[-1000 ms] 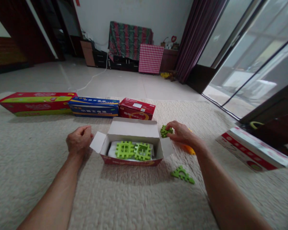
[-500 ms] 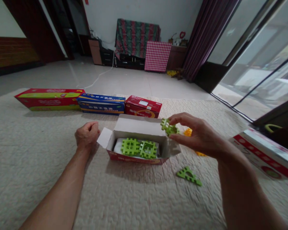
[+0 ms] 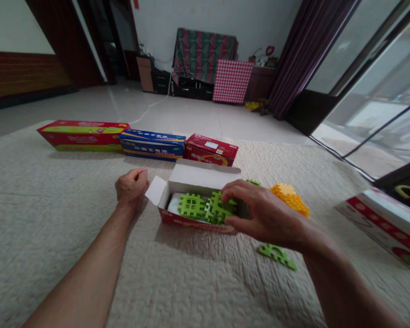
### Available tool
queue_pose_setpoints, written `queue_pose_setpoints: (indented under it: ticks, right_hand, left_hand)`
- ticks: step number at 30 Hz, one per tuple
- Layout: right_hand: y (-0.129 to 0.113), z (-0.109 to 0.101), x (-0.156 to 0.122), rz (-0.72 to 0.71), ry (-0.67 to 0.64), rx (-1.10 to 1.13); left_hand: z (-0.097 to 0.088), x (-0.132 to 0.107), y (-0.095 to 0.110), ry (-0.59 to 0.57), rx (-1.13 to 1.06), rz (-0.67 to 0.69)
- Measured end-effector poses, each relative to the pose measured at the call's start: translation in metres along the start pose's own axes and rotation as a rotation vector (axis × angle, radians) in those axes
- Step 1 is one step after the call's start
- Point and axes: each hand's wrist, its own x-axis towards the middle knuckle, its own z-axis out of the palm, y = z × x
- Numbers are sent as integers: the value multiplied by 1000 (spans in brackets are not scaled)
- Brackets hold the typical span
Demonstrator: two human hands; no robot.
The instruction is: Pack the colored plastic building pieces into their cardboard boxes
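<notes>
An open red cardboard box [image 3: 191,222] stands on the quilted mat, its white lid flap [image 3: 207,172] tipped back. Inside it, a green interlocking plastic block [image 3: 191,206] with a window pattern lies on white material. My right hand [image 3: 263,212] reaches over the box's right end, thumb and fingers closed on another green block [image 3: 220,208] that overlaps the contents. My left hand [image 3: 131,187] rests in a fist on the mat, left of the box, with nothing visible in it. A triangular green piece [image 3: 276,256] lies below my right wrist.
Behind the open box stand a red-green box [image 3: 85,136], a blue box [image 3: 152,146] and a small red box [image 3: 212,149] in a row. Yellow blocks [image 3: 290,198] and part of a green piece [image 3: 253,182] lie to the right. A white-red box [image 3: 384,223] sits farther right.
My right hand has moved left and down, bringing the green block from above the box's right edge into the box. My left hand keeps its fist; the view has shifted slightly.
</notes>
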Motion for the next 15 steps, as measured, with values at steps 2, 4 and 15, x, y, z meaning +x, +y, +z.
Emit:
queue_pose_setpoints:
  ticks: [2, 4, 15]
  right_hand:
    - [-2, 1, 0, -11, -4, 9]
    - [-4, 0, 0, -14, 1, 11]
    - [62, -38, -7, 209, 324, -203]
  left_hand:
    - [1, 0, -2, 0, -7, 0]
    - [2, 0, -3, 0, -8, -3]
    - [-1, 2, -4, -34, 25, 3]
